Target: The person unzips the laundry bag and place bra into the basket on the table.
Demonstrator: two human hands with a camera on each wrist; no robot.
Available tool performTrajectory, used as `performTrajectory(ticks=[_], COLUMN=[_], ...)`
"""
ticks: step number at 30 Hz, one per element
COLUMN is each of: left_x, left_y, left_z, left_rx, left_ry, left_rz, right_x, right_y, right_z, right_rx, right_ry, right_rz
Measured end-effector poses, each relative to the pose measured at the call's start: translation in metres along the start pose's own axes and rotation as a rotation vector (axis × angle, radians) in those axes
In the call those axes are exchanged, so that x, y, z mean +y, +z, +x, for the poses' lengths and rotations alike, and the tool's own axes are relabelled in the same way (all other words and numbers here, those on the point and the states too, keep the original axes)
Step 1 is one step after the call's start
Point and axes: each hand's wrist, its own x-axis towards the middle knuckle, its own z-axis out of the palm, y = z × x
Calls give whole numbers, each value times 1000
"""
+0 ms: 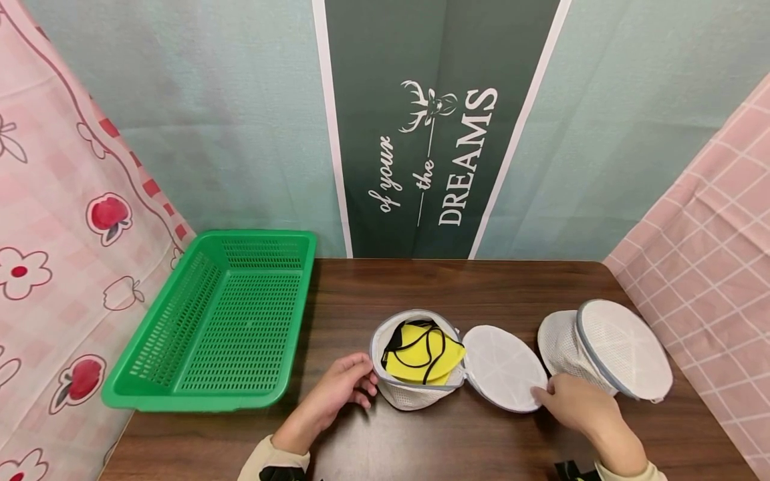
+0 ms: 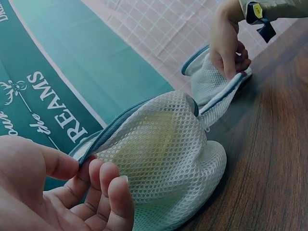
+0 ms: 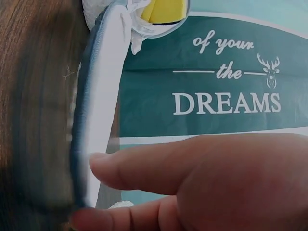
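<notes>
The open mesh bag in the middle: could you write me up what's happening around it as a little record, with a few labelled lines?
Container: white mesh bag with a blue-grey rim, standing on a dark wooden table
Lid: white round lid, open, to the bag's right in the head view
Contents: yellow item with black cords
Left hand: pinches the bag's rim
Right hand: pinches the lid's edge
Nearby, left: green basket
Nearby, right: second mesh bag
</notes>
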Motion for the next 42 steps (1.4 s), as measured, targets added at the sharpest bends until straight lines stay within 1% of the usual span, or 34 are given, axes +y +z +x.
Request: performTrajectory(ticks=[4,10,15,17,20,23,27,32,35,37,40,42], left_x=[0,0,0,0,0,0,0,0,-1,-1,-1,-1], left_y=[0,0,0,0,0,0,0,0,1,1,1,2], left_z=[0,0,0,0,0,0,0,0,1,1,1,1], left_rx=[3,2,2,2,0,-1,-1,-3,-6,-7,-6,-5], left_ry=[-1,-1,-1,-1,-2,-2,-3,-4,-3,-4,-5,-5], left_rz=[0,-2,-2,-2,1,2,2,0,-1,-2,-1,-1], right_x=[-1,-7,-18,-23,-33,-42,-52,-61,-65,-68,-72,-74], right_y=[-1,0,0,1,2,3,4,6,8,10,13,16], right_z=[-1,-1,-2,-2,-1,0,2,6,8,8,7,7], right_rx=[25,104,154,167,153,103,20,-112,-181,-224,-317,-410], right_ry=[4,-38,-71,-88,-135,-185,-224,-257,-281,-314,-382,-414], right_rz=[-4,11,53,91,194,317,435,597,675,739,858,950])
